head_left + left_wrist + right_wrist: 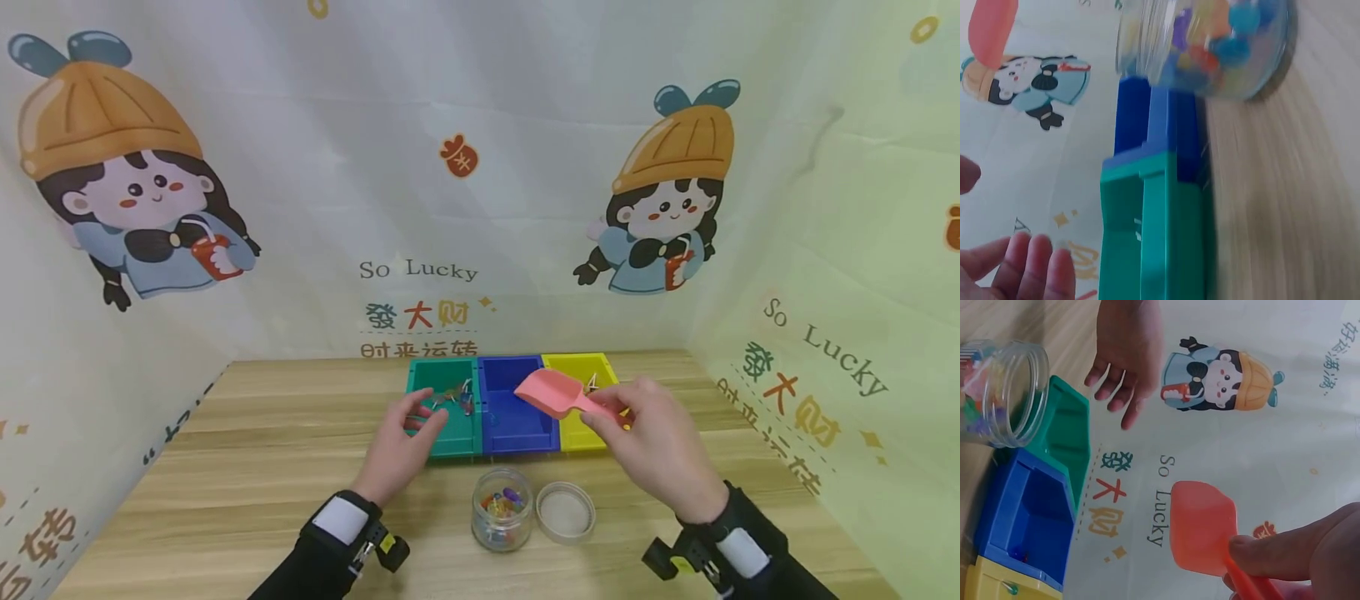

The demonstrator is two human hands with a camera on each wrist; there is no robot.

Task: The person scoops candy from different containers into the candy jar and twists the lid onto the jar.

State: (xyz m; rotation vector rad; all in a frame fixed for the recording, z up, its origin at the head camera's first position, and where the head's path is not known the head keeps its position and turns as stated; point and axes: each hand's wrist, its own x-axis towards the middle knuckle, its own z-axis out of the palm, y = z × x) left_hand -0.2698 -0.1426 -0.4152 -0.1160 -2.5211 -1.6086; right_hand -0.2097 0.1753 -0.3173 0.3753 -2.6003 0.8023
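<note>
My right hand grips a pink scoop by its handle, holding it above the blue and yellow bins. In the right wrist view the thumb presses on the scoop's neck and its bowl looks bare. Over the near left part of the green bin, my left hand hovers with loosely bent fingers and nothing in them. Small metallic and coloured pieces lie in that bin. A clear jar of small colourful pieces stands in front of the bins.
The blue bin and yellow bin adjoin the green one in a row. Some small pieces show in the yellow bin. A round lid lies right of the jar on the wooden table. A printed cloth hangs behind.
</note>
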